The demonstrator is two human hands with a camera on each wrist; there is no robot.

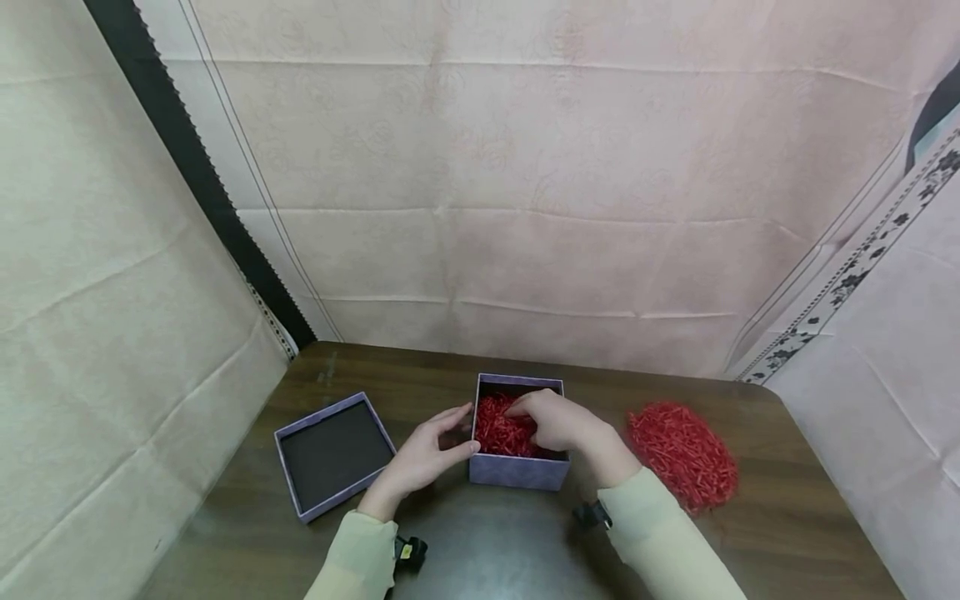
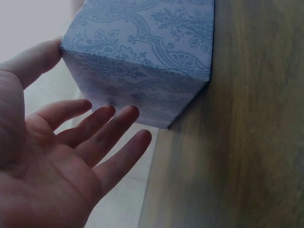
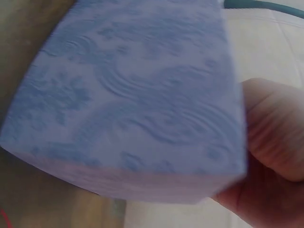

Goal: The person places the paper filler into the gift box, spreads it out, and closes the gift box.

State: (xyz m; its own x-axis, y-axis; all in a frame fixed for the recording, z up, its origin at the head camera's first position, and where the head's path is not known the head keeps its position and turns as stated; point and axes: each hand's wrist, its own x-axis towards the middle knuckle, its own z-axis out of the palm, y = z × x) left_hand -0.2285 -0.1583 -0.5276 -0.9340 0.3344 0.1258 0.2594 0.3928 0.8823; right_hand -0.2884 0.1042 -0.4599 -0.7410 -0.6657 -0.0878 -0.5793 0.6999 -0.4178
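A purple patterned box (image 1: 519, 472) stands uncovered on the table, with red shredded paper (image 1: 501, 433) inside it. My left hand (image 1: 426, 457) is at the box's left side. Its thumb touches the near left corner, and in the left wrist view the fingers are spread loosely beside the patterned wall (image 2: 142, 42). My right hand (image 1: 558, 423) reaches over the right wall into the box. Its fingers touch the shredded paper, with thumb and index finger apart. In the right wrist view the box wall (image 3: 133, 104) hides the fingertips.
A lid (image 1: 337, 454) with a dark inside lies upturned on the left of the wooden table (image 1: 780, 483). To the right of the box sits a loose pile of red shredded paper (image 1: 684, 454). Pale cloth (image 1: 525, 167) hangs behind the table and at both sides.
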